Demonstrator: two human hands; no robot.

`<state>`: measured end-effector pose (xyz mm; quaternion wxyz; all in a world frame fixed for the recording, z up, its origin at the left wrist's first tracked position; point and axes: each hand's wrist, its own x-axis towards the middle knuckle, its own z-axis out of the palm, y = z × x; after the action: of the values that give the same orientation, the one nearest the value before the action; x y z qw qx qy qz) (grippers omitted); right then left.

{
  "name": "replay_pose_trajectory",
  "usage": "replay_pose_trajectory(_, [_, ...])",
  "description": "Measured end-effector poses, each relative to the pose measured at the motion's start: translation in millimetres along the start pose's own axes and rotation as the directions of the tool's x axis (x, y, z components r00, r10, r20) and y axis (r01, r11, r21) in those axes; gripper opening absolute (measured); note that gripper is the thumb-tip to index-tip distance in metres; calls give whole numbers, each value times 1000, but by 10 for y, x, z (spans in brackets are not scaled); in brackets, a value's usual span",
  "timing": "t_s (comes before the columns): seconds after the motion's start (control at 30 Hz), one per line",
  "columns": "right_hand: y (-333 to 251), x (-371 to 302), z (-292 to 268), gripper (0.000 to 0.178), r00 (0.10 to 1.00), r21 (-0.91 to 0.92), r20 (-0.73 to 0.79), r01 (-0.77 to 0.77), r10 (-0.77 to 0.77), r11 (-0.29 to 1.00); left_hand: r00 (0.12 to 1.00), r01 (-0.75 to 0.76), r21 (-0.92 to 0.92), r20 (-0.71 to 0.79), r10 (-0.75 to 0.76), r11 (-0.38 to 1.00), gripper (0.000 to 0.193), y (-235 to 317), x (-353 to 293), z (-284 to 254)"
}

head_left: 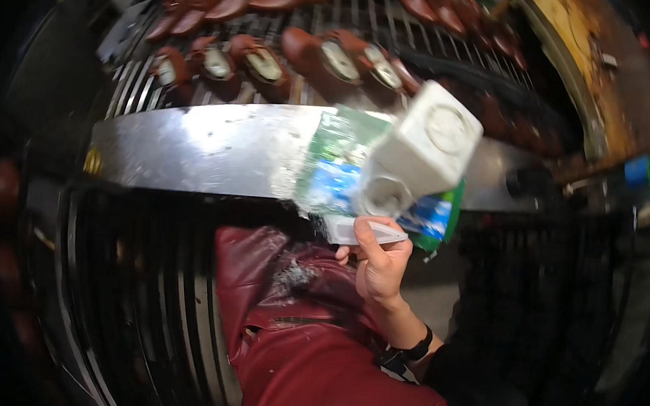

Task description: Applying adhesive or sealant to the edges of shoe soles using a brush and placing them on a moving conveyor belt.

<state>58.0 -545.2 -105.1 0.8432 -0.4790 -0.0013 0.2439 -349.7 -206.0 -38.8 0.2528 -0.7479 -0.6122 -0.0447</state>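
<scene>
My right hand (382, 262) is closed around the white plastic handle (364, 232) of a small brush with dark bristles at its left end. The brush is level, just off the front edge of a metal shelf and above my lap. Right behind the hand, a white plastic jug (437, 135) is tilted on a green and blue plastic bag (334, 177). A cloudy round mouth or cup (385, 195) faces me at the jug's lower end; whether it is part of the jug I cannot tell. My left hand is out of view.
The metal shelf (194, 147) runs across in front of me, with white smears near the bag. Behind it, several reddish-brown shoes (263, 64) stand in rows on a slatted rack (302, 94). A dark red apron (307, 366) with white residue covers my lap. Dark rails (185, 299) stand at left.
</scene>
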Motion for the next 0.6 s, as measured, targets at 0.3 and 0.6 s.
replay_pose_trajectory(0.3, [-156, 307, -512, 13, 795, -723, 93, 468, -600, 508, 883, -468, -431, -258, 391, 771, 23, 1746, -34, -89])
replay_pose_trajectory(0.6, [-125, 332, -346, 18, 958, -182, -219, 145, -184, 973, 749, -653, -700, -539, 385, 290, 31, 2793, -622, 30])
